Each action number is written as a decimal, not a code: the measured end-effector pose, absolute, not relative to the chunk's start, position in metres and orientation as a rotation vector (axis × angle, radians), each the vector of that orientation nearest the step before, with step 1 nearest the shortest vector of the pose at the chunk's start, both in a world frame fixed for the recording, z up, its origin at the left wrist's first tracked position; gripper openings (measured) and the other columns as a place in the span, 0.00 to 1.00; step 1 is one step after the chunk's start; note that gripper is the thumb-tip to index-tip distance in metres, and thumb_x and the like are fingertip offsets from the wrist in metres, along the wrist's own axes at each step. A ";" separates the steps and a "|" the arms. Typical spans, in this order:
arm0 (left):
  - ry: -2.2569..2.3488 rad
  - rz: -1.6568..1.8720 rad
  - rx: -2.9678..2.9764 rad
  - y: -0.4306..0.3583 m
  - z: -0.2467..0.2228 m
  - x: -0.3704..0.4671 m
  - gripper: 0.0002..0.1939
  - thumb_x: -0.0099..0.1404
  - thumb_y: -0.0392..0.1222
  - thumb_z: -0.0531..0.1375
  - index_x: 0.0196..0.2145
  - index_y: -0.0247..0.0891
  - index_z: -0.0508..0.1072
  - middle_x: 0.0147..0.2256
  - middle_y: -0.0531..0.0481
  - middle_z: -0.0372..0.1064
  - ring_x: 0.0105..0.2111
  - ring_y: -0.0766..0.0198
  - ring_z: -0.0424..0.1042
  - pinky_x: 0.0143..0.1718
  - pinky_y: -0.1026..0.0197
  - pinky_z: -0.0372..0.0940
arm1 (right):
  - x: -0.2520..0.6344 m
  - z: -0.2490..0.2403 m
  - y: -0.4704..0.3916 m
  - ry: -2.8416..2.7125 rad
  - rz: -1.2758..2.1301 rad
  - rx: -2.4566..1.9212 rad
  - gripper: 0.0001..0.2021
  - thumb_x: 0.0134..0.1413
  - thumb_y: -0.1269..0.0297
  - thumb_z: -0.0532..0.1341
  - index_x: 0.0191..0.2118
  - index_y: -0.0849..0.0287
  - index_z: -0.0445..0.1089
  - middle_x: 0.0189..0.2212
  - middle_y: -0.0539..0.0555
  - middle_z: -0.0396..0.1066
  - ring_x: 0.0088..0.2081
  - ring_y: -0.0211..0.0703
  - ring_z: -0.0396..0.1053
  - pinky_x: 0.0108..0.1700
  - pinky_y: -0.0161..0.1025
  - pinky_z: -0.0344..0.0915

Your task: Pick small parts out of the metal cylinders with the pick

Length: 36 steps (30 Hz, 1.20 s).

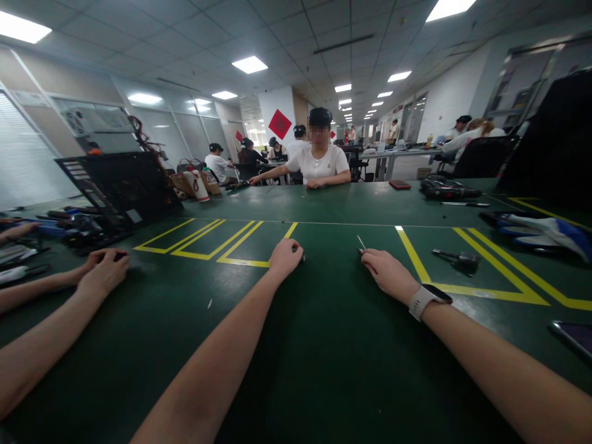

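On the green table (pixel 324 370), my left hand (pixel 285 258) rests by a yellow tape line, its thumb and fingers curled together around a small dark thing that I cannot make out. To the right, my right hand (pixel 386 269), with a watch (pixel 430 298) on its wrist, pinches a small item with a thin metal rod (pixel 361 242) pointing up and away. The two hands are apart. A dark tool with a metal shaft (pixel 457 260) lies to the right of my right hand, between yellow lines.
A co-worker's hands (pixel 104 269) rest on the table at the left. Across it sits a person (pixel 319 163). Gloves (pixel 546 231), a black case (pixel 448 187) and a phone (pixel 573 338) lie at the right. Black equipment (pixel 123 185) stands at the back left.
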State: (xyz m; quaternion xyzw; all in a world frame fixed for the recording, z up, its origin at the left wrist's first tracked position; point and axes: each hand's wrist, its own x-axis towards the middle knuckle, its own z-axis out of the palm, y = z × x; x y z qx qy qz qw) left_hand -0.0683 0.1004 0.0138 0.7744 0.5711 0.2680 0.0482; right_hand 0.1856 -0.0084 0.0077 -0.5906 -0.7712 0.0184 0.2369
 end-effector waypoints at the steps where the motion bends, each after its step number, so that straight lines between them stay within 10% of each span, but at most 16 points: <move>1: 1.731 0.794 2.377 0.101 0.013 -0.068 0.11 0.61 0.40 0.52 0.31 0.35 0.73 0.37 0.45 0.70 0.38 0.61 0.67 0.40 0.62 0.61 | 0.193 0.007 -0.007 -2.107 0.037 -1.639 0.12 0.58 0.71 0.50 0.36 0.54 0.70 0.41 0.55 0.70 0.42 0.48 0.67 0.43 0.47 0.64; 20: 1.564 0.560 2.640 0.093 0.010 -0.067 0.23 0.59 0.60 0.53 0.37 0.38 0.72 0.38 0.45 0.68 0.39 0.57 0.67 0.41 0.58 0.61 | 0.273 -0.010 -0.011 -1.959 -0.175 -1.887 0.13 0.55 0.69 0.49 0.36 0.56 0.70 0.40 0.58 0.71 0.39 0.51 0.69 0.38 0.45 0.65; 36: 1.658 0.384 2.639 0.086 0.014 -0.058 0.11 0.63 0.47 0.53 0.36 0.38 0.69 0.37 0.46 0.68 0.38 0.58 0.68 0.36 0.60 0.61 | 0.282 -0.015 -0.016 -1.918 -0.326 -1.950 0.14 0.55 0.68 0.50 0.41 0.60 0.71 0.47 0.62 0.70 0.47 0.58 0.67 0.46 0.52 0.64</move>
